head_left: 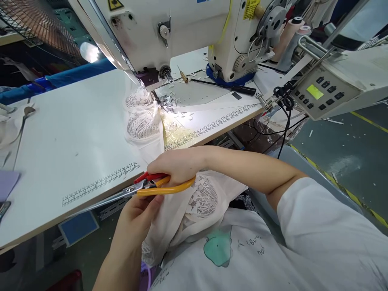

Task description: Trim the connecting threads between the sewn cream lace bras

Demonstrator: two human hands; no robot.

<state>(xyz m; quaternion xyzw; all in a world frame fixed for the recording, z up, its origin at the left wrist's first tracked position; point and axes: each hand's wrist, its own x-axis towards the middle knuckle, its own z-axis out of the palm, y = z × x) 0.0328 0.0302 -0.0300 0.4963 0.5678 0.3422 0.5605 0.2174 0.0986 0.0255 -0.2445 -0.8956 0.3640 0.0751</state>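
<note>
My right hand [178, 163] reaches across from the right and is closed round the scissors [165, 190]. These have orange handles, a red part near the fingers and long metal blades pointing left along the table's front edge. Just below the handles, my left hand [136, 218] has its thumb and fingers closed on white lace fabric [204, 198]. The fabric has rounded, cup-like lace parts and hangs over my lap. A further stretch of white lace fabric [144, 121] lies on the table, running up to under the sewing machine head [157, 74].
The white sewing table [75, 133] has ruler markings along its front edge. Fabric scraps [168, 101], an awl-like tool [183, 76] and a black-handled rod [242, 89] lie near the machine. A control panel [321, 95] juts out at right, with cables [286, 117] hanging below.
</note>
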